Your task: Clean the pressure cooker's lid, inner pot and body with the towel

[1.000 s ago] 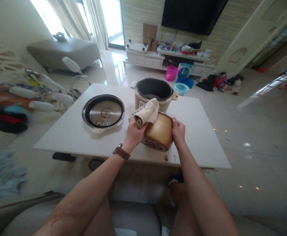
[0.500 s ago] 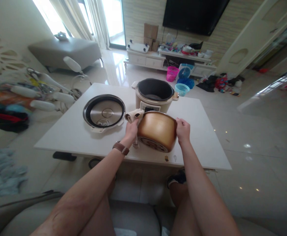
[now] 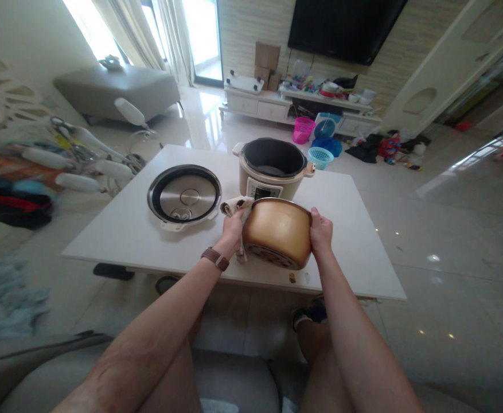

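A golden inner pot is held tilted above the table's near edge, its underside partly turned toward me. My left hand is closed on a light cloth with dark spots, pressed to the pot's left side. On the right, my right hand grips the pot's rim and wall. Just behind the pot stands a cream pressure cooker body with a dark, open interior and a front panel. Its round lid lies to the left with the metal inner face up. The inside of the pot is hidden.
All this is over a white table. Two small items, one a brownish piece, lie near its front edge. A lamp with white shades stands close to the left side. Beyond are a pink basket and a blue basket on the floor.
The pot and both hands have shifted slightly down in view. The grip on the cloth and pot stays the same; the whole view has moved a little.
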Motion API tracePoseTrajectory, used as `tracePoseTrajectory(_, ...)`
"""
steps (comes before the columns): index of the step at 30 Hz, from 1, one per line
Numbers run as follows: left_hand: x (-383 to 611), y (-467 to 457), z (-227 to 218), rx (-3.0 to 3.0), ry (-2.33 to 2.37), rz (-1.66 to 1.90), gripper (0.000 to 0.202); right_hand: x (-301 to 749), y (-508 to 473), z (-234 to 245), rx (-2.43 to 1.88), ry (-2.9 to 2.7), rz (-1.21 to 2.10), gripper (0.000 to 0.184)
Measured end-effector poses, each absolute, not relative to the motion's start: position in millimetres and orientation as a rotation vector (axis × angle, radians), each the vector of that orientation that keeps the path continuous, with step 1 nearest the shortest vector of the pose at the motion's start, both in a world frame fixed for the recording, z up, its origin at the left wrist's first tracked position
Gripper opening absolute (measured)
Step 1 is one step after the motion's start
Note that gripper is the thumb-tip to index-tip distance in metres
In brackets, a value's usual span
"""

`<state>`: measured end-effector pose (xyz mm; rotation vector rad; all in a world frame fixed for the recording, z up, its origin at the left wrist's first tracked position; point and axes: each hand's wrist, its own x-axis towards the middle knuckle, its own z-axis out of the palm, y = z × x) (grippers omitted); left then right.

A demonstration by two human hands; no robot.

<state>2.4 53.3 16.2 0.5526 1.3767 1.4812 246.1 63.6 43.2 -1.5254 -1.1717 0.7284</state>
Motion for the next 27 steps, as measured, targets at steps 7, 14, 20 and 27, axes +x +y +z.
tracePoseTrajectory(7, 1.9, 49.5, 29.3, 0.738, 1.449, 1.589, 0.045, 244.4, 68.9, 43.9, -1.451, -1.199, 0.607, 0.058)
tracePoseTrajectory(14, 8.6, 22.9, 51.3, 1.627, 1.28, 1.522, 0.045, 236.9, 63.0, 48.3, -1.411, -1.214, 0.595, 0.046)
tracePoseTrajectory(20, 9.9, 19.7, 55.4, 1.734, 1.327, 1.485, 0.045, 233.7, 62.9, 43.1, -1.445, -1.2, 0.635, 0.057)
tracePoseTrajectory(27, 4.9, 41.0, 40.3, 1.137, 1.403, 1.589, 0.039, 230.7, 65.2, 42.6, -1.431, -1.2, 0.663, 0.062)
